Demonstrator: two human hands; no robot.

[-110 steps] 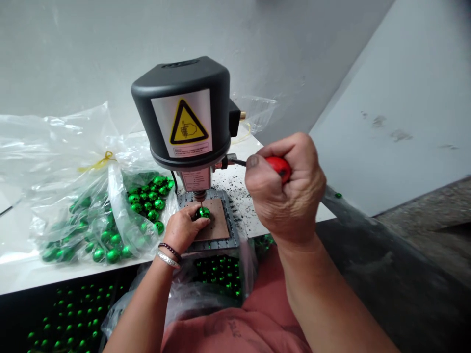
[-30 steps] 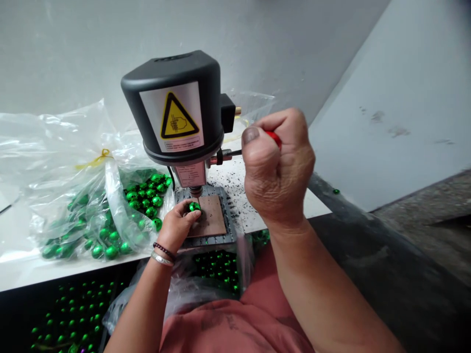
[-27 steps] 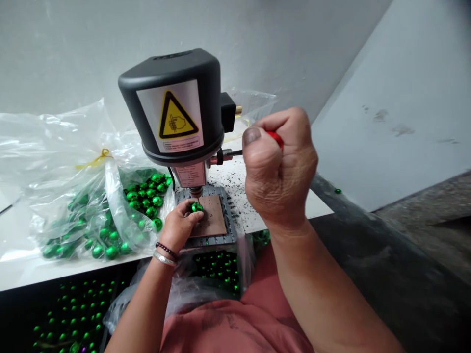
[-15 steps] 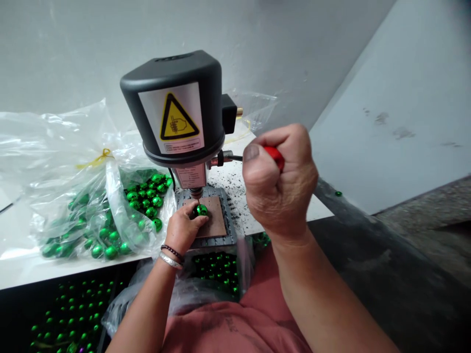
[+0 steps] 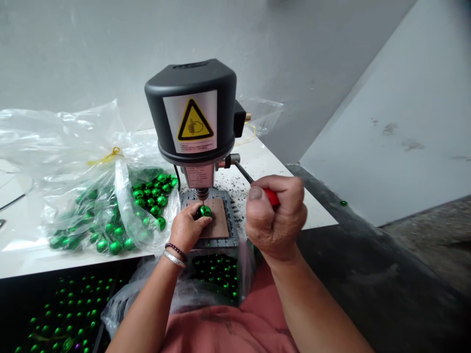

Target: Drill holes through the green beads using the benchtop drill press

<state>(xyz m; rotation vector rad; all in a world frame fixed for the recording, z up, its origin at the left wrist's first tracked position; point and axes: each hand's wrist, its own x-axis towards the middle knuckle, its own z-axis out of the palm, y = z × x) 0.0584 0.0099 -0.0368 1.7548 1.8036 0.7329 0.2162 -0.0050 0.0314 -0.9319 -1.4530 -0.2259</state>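
A shiny green ball (image 5: pixel 205 211) sits on a brown board (image 5: pixel 218 221) on the base of a small drill press (image 5: pixel 193 113). My left hand (image 5: pixel 187 226) grips it between thumb and fingers, with the thin drill bit (image 5: pixel 203 201) at its top; whether the bit has entered the ball I cannot tell. My right hand (image 5: pixel 277 215) is closed around the red knob (image 5: pixel 271 197) of the press's feed lever (image 5: pixel 243 171), right of the machine. Most of the knob is hidden by the fingers.
Left of the press, a clear plastic bag (image 5: pixel 121 186) with a yellow tie (image 5: pixel 116 151) holds many green balls. More balls (image 5: pixel 69 304) lie below the white table (image 5: pixel 22 262). Dark shavings (image 5: pixel 235 186) are scattered beside the base. One green ball (image 5: pixel 343 202) lies on the floor at right.
My right hand has pulled the feed lever downward, and the lever now slopes down. My left hand still holds the ball under the bit. The whole view has shifted slightly.
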